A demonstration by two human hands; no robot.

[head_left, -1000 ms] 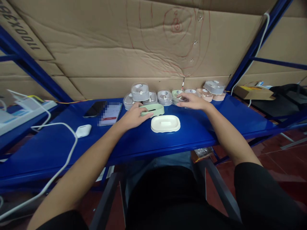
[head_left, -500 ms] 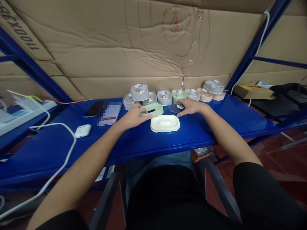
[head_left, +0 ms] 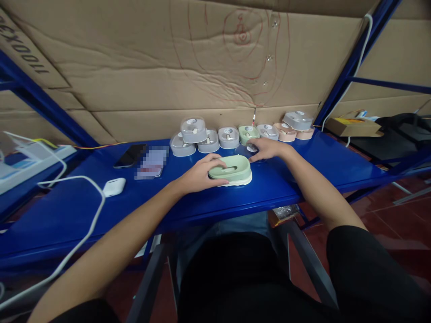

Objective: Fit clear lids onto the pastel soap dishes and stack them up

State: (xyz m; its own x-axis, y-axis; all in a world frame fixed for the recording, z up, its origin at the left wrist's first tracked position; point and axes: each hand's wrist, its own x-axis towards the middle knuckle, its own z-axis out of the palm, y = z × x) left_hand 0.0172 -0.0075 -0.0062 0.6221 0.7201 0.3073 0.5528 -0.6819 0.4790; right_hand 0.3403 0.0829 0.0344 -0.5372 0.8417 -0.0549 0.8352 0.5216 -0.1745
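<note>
A white case [head_left: 114, 187] lies on the blue table [head_left: 188, 206]. Further right, the left hand [head_left: 199, 175] pinches the left end of a green tray [head_left: 241, 165] between thumb and fingers, over a cream base [head_left: 245, 181] whose rim shows beneath. Behind is a clear lid [head_left: 241, 151]; the right hand [head_left: 266, 150] has thumb and fingers spread at its right edge, whether gripping cannot be told.

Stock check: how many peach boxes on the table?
2, side by side at the back row's right end: left peach box and right peach box, partly covered by a grey box. More could be hidden behind.
</note>
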